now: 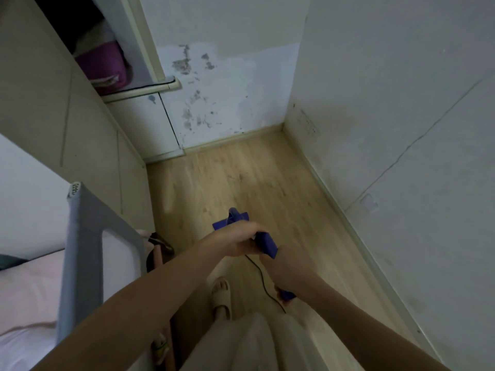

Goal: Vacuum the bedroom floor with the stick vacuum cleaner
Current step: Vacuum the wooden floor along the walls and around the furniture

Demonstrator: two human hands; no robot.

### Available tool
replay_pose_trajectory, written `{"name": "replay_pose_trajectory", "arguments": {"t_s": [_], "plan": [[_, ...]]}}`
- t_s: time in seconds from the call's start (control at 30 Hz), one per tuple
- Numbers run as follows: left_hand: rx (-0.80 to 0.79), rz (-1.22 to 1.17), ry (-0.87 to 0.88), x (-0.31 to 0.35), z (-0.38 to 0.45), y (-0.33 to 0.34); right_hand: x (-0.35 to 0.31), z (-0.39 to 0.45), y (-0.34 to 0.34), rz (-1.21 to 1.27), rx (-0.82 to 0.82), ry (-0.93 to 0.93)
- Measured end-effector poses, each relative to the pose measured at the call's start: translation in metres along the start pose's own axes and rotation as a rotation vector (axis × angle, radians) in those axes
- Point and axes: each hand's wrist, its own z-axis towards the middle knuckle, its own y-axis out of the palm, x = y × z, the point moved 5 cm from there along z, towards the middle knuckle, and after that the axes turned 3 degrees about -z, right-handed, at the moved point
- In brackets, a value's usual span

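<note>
Looking down from the head view, both hands are gripping the blue stick vacuum cleaner [263, 241] over the wooden floor [241, 178], in a narrow strip between a bed [29, 287] and a white wall [401, 129]. The left hand [238, 241] is curling round its upper part, while the right hand [278, 274] is clamping the handle end lower down. A thin black cord [263, 282] is trailing below the hands. A foot in a pale slipper [221, 295] is standing on the floor.

Bare forearms, cream slide sandal [221, 293], pale trousers [257, 344]
</note>
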Motion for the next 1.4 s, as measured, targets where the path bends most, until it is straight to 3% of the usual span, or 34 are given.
{"name": "replay_pose_trajectory", "arguments": {"t_s": [0.2, 0.43, 0.67, 1.03, 1.4], "plan": [[-0.028, 0.045, 0.009, -0.014, -0.009, -0.018, -0.006, -0.004, 0.037, 0.223, 0.005, -0.030], [0.094, -0.035, 0.035, 0.019, 0.010, -0.032, -0.025, 0.054, 0.039, 0.082, 0.023, -0.005], [-0.073, -0.065, -0.026, 0.048, 0.025, -0.045, -0.050, 0.063, 0.009, 0.076, -0.046, -0.039], [0.021, -0.051, -0.027, 0.116, 0.084, -0.085, -0.090, 0.167, 0.002, -0.071, 0.056, -0.029], [0.030, -0.045, -0.021, 0.191, 0.136, -0.133, -0.145, 0.248, -0.011, -0.048, 0.069, 0.003]]}}
